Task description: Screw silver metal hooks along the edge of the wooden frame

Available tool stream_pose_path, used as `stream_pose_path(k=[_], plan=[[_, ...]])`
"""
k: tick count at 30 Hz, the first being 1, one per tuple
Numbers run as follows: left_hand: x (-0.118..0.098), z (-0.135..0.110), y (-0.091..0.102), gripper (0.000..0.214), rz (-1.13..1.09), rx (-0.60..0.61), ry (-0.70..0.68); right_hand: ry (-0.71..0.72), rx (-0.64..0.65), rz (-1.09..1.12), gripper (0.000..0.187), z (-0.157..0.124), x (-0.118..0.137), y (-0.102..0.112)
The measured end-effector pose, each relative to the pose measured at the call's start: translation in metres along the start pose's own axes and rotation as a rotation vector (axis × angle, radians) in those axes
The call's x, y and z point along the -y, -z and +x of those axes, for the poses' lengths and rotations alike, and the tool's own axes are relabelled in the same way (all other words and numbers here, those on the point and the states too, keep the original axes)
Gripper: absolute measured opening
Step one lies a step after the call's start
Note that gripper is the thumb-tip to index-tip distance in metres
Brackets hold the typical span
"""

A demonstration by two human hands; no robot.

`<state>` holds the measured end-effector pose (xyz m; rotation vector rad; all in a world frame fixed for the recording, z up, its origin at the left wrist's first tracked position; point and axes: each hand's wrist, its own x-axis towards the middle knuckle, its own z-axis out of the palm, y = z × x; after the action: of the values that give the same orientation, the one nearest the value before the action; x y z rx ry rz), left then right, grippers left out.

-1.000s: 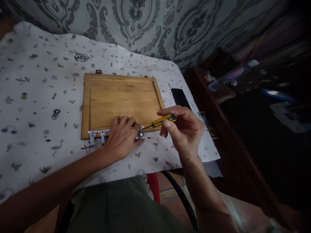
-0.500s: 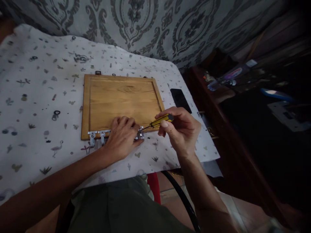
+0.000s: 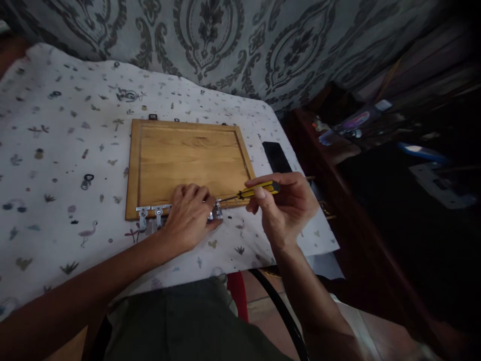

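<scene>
In my right hand (image 3: 287,213) is a small yellow-and-black screwdriver (image 3: 259,190), pinched by its handle. Its thin shaft points left and down to a metal hinge (image 3: 218,212) at the front edge of a framed wooden panel (image 3: 193,158). The tip seems to meet the hinge's upper end. My left hand (image 3: 190,215) lies over that front edge, fingers bent on the wood and thumb below, gripping the hinge; part of the hinge is hidden. Left of this hand, a row of similar silver hinges (image 3: 142,216) sits along the edge.
A patterned white cloth (image 3: 101,160) covers the table. A black phone (image 3: 277,157) lies right of the panel. Further right, a dark wooden surface holds a plastic bottle (image 3: 355,120) and a blue-handled item (image 3: 423,152). A patterned curtain (image 3: 225,45) hangs behind.
My right hand has moved slightly right and down with the screwdriver, whose shaft now lies flatter. My left hand keeps its place on the hinge.
</scene>
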<state>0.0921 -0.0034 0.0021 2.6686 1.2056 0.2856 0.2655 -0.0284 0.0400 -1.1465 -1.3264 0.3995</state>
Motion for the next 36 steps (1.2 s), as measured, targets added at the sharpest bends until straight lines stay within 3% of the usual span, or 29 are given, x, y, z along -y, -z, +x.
stream_pose_path(k=[4, 17, 23, 29, 32, 36], plan=[[0.0002, 0.0002, 0.001, 0.037, 0.002, 0.019, 0.003, 0.038, -0.021, 0.046, 0.023, 0.0008, -0.0025, -0.0013], [0.0001, -0.0006, -0.0033, 0.033, -0.008, -0.016, 0.0, -0.036, -0.002, 0.044, 0.03, 0.0012, -0.0033, -0.0032], [0.0004, -0.001, -0.0041, 0.035, -0.012, -0.029, 0.003, -0.039, 0.061, 0.086, 0.019, -0.0003, -0.0026, -0.0008], [0.0004, -0.0007, -0.0032, 0.034, -0.031, -0.022, 0.0, -0.009, 0.247, 0.078, 0.025, 0.0041, -0.0072, 0.0058], [0.0001, -0.0005, -0.003, 0.031, -0.046, -0.028, 0.01, -0.014, 0.189, 0.061, 0.02, 0.0065, -0.0046, 0.0038], [0.0, -0.0005, -0.0035, 0.032, -0.026, -0.025, 0.008, -0.057, 0.129, 0.056, 0.028, 0.0082, 0.0005, -0.0001]])
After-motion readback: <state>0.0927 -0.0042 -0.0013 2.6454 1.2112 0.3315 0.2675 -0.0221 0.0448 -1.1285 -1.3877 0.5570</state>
